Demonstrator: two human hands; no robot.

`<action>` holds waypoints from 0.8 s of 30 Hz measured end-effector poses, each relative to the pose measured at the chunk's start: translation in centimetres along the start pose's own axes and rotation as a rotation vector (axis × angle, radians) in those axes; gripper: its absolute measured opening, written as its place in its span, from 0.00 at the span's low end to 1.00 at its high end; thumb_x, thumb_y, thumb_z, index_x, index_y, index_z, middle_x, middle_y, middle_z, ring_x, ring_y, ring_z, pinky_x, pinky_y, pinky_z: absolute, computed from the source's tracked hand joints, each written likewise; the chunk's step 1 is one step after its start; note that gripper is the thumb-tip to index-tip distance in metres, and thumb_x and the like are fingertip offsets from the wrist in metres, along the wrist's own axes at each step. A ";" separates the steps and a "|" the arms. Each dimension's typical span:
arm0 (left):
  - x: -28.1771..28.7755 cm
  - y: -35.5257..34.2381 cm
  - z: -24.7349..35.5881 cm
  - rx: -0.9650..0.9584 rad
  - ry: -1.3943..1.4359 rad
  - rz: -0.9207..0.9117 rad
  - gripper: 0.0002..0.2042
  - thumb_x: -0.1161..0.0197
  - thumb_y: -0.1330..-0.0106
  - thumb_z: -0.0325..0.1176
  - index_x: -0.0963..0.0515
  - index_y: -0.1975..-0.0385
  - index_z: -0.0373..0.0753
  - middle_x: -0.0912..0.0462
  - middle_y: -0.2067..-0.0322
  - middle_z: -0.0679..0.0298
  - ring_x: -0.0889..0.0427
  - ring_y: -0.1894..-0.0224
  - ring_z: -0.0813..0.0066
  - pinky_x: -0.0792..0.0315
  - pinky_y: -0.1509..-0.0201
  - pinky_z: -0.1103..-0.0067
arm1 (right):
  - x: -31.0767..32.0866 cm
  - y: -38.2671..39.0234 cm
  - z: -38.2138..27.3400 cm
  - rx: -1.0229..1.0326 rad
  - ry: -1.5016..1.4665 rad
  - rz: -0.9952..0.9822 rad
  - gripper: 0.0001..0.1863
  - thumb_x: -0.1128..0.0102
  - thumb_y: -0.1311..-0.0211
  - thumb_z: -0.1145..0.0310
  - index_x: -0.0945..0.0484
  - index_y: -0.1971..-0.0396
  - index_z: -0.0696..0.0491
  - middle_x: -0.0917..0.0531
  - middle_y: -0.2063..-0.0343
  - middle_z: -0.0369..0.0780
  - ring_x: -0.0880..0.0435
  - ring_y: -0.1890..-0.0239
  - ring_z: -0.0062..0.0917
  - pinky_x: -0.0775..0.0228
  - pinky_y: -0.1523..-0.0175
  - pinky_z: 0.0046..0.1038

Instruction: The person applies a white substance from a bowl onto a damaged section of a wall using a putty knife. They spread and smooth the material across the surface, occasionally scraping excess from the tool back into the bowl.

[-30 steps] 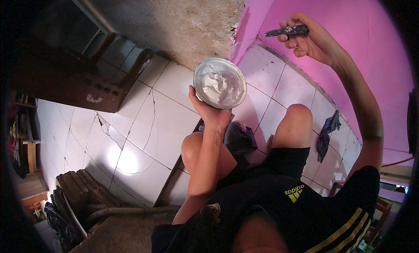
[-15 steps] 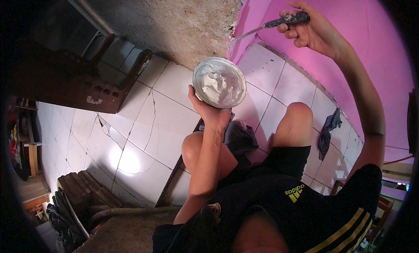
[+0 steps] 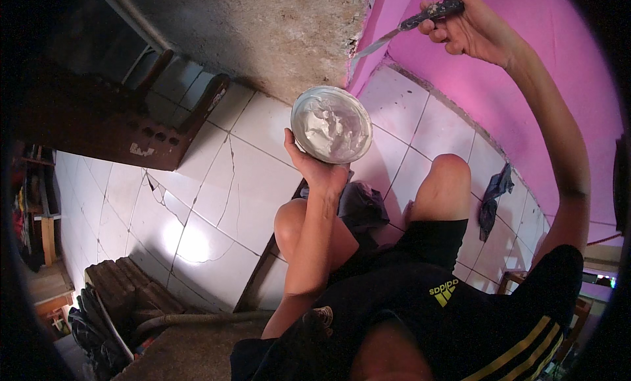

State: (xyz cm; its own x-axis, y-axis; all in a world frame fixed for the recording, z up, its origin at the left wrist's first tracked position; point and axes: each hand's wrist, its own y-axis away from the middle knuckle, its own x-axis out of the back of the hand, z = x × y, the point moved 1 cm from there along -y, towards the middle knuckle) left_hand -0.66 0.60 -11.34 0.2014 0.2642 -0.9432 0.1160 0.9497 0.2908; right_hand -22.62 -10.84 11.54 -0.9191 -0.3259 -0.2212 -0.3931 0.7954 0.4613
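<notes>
Nearest the person's dark shirt (image 3: 407, 295), the two bare knees stand bent, the left knee (image 3: 289, 226) just below the centre of the frame and the right knee (image 3: 450, 174) to its right, with a dark bag (image 3: 363, 207) between them on the white tiled floor (image 3: 397, 102). Beyond the left knee, the left hand (image 3: 320, 173) is cupped under a round bowl (image 3: 300, 113), its thumb up along the bowl's left side; the other fingers are mostly hidden beneath. The bowl sits near the middle of the frame, its mouth facing the camera, with white paste (image 3: 327, 123) heaped inside. Farther out, at the upper right, the right hand (image 3: 474, 34) is closed around the dark handle of a putty knife (image 3: 413, 21), thumb side toward the top edge, fingers curled about the grip. The knife's long axis slants from upper right to lower left, so its blade (image 3: 376, 47) points away from the right hand toward the edge where the rough bare wall (image 3: 282, 36) gives way to a strip of pink. The blade's tip ends just beside or on that edge; at this angle, contact cannot be told for certain. From the right hand, the bowl lies well apart, toward the lower left; the tip is nearer the bowl than the right hand is, and comes above its rim in the frame. Behind the right hand spreads the pink wall (image 3: 506, 85).
</notes>
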 end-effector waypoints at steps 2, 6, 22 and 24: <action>0.0 0.0 0.1 -0.002 -0.002 0.000 0.33 0.61 0.38 0.64 0.36 0.40 0.47 0.33 0.42 0.63 0.35 0.40 0.59 0.40 0.38 0.58 | 0.3 -0.2 -0.2 -0.015 -0.040 -0.043 0.23 0.68 0.33 0.52 0.30 0.73 0.54 0.24 0.75 0.44 0.24 0.76 0.28 0.28 0.78 0.27; -0.2 0.2 0.1 0.014 0.000 -0.014 0.33 0.62 0.38 0.64 0.36 0.40 0.47 0.33 0.42 0.63 0.34 0.41 0.59 0.40 0.38 0.58 | 0.6 -0.9 -0.7 -0.002 -0.084 -0.094 0.23 0.67 0.34 0.51 0.30 0.74 0.55 0.24 0.75 0.46 0.24 0.75 0.29 0.26 0.77 0.28; 0.2 -0.1 -0.1 -0.013 -0.012 -0.017 0.34 0.62 0.38 0.64 0.37 0.40 0.47 0.34 0.41 0.62 0.35 0.40 0.58 0.41 0.38 0.57 | 0.2 0.3 -0.8 0.053 -0.077 -0.018 0.24 0.67 0.33 0.50 0.28 0.73 0.54 0.24 0.76 0.45 0.24 0.76 0.30 0.31 0.76 0.27; 0.3 -0.2 -0.1 -0.019 -0.021 -0.017 0.34 0.62 0.38 0.64 0.37 0.40 0.47 0.34 0.41 0.62 0.35 0.40 0.58 0.41 0.37 0.57 | 0.8 1.2 -0.2 0.061 -0.083 -0.015 0.24 0.68 0.33 0.49 0.29 0.72 0.53 0.24 0.78 0.42 0.24 0.78 0.28 0.30 0.76 0.26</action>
State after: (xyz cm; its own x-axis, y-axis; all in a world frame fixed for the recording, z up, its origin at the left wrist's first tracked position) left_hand -0.69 0.54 -11.67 0.2198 0.2444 -0.9444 0.1015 0.9571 0.2713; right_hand -23.81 -10.23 12.07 -0.9067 -0.2968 -0.2995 -0.4025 0.8210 0.4049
